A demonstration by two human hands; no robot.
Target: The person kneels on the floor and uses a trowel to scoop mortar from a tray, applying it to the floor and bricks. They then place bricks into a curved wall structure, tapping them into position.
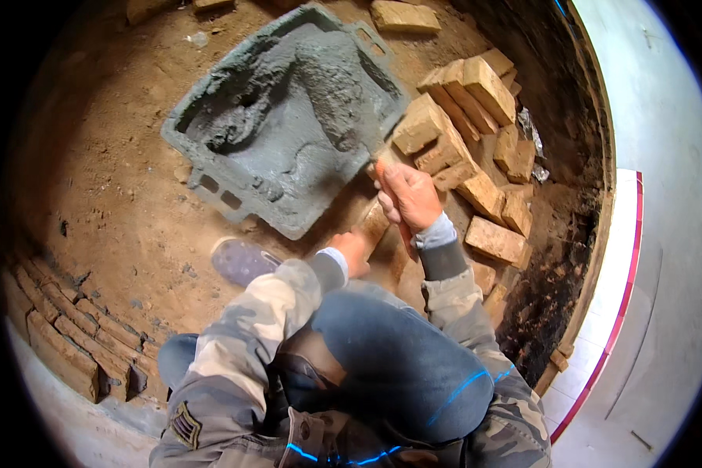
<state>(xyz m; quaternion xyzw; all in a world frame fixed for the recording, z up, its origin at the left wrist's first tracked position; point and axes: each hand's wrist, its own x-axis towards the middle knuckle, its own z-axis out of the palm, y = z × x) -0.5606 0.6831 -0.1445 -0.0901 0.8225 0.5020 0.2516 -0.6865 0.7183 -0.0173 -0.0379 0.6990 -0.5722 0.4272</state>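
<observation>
My right hand (415, 195) is closed around a tool with an orange-red handle (381, 169), beside the near right corner of a mortar tub. What kind of tool it is cannot be made out, as its end is blurred. Lower and to the left, my left hand (354, 251) grips a tan brick (374, 225), its fingers partly hidden. The grey tub (230, 200) is coated in mortar and has slotted handles at its ends. Wet grey mortar (288, 125) fills it, heaped toward the far right.
Stacked loose bricks (476, 97) lie to the right, with more (495, 238) nearer me. A laid brick row (74, 351) curves along the lower left. My shoe (243, 260) rests on the dirt floor (101, 179). A pale ledge with a red stripe (630, 265) borders the right.
</observation>
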